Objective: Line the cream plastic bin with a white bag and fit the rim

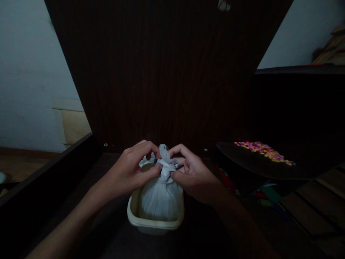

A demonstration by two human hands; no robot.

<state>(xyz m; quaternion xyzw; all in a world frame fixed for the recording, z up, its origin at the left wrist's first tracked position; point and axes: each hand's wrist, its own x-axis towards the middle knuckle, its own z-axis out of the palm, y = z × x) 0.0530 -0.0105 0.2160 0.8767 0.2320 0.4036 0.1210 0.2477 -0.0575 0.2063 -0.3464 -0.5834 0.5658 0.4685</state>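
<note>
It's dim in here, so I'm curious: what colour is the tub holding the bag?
The tub looks pale cream; the head view shows it.

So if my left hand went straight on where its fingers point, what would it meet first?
The bag: your left hand seems to touch its knot. Beyond, probably your right hand, though depth is unclear.

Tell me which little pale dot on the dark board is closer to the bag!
The right dot, just past the right hand; the left dot looks farther from the bag.

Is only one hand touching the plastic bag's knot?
No, the left hand and right hand both hold the plastic bag at its knotted top.
</note>
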